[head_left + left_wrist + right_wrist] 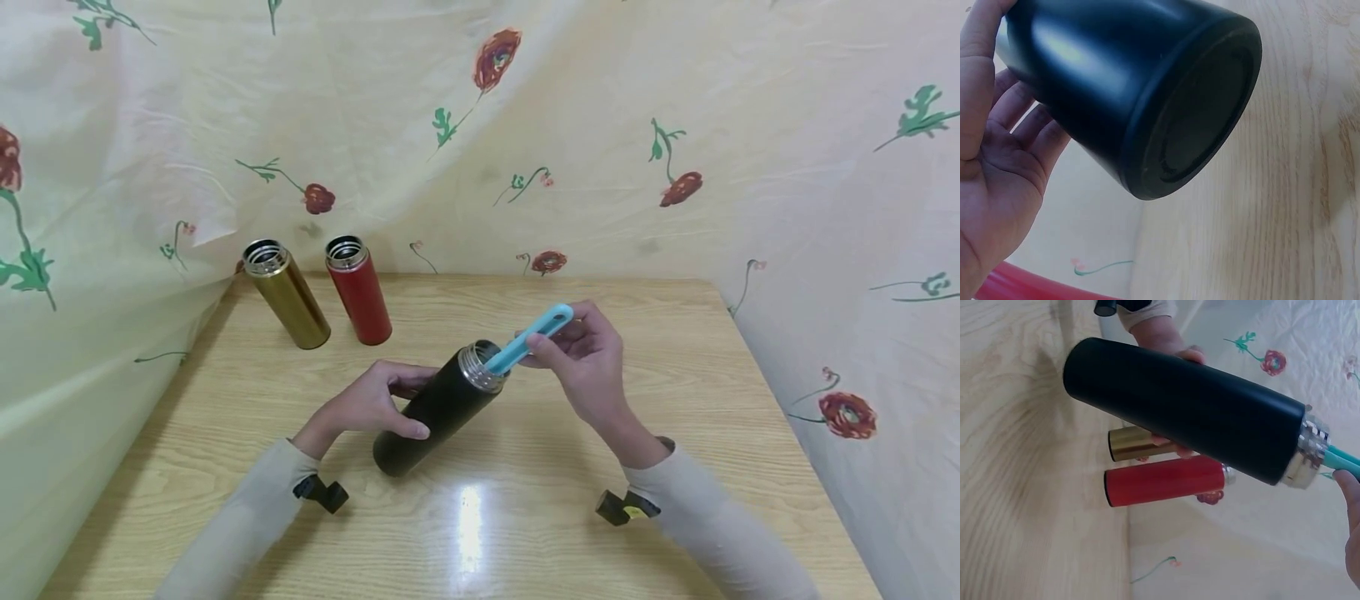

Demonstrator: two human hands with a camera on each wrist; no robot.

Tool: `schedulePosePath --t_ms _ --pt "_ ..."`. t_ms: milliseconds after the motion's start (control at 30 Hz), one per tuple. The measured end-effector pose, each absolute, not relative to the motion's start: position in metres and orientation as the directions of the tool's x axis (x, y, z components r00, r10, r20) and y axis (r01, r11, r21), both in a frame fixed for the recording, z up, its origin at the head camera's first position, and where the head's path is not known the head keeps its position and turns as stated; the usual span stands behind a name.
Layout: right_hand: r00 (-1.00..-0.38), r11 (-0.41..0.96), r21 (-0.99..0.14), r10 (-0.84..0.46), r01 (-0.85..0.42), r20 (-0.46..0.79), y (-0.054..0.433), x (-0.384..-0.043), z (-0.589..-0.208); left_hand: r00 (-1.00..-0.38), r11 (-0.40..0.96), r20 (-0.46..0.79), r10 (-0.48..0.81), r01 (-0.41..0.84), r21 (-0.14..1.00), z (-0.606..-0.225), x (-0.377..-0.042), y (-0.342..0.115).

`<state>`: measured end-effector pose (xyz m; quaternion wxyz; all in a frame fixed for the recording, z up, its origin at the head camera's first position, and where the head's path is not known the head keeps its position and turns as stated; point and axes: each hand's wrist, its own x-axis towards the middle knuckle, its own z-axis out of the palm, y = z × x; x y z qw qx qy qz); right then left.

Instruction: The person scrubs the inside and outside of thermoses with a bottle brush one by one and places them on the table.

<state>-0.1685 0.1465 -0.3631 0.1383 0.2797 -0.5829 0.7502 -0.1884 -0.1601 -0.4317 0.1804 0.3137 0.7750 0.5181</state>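
My left hand (381, 402) grips a black thermos flask (435, 412) round its body and holds it tilted, its lidless steel mouth up to the right. In the left wrist view the flask's base (1200, 112) is off the wooden surface. My right hand (588, 367) pinches a light-blue handle (534, 335) with a hole near its end, thumb on top. The handle slants into the flask's mouth; its lower end is hidden inside. In the right wrist view the handle (1341, 461) enters the steel neck (1307, 450).
A gold flask (294, 302) and a red flask (362, 298) stand lidless at the back left of the wooden table (645, 333). A flowered cloth (600, 108) hangs behind and along both sides. Each wrist wears a small dark camera.
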Motion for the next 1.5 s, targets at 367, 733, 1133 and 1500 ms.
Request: schedulePosePath --t_ms 367,733,1133,1500 --pt "-0.835 -0.241 -0.815 -0.033 -0.527 0.550 0.142 -0.167 -0.367 -0.738 0.242 0.067 0.672 0.304 0.922 -0.431 -0.189 -0.159" --pt "-0.864 -0.229 -0.841 0.001 -0.490 0.503 0.144 -0.168 -0.366 -0.735 0.238 0.062 0.675 0.297 0.925 -0.432 -0.189 -0.158" --pt "-0.839 -0.271 -0.806 0.015 -0.526 0.543 0.151 -0.171 -0.355 -0.739 0.257 0.037 0.673 0.281 0.925 -0.432 -0.190 -0.156" --pt "-0.822 -0.313 -0.773 0.044 -0.552 0.568 0.159 -0.174 -0.342 -0.721 0.243 0.042 0.691 0.287 0.926 -0.431 -0.190 -0.158"
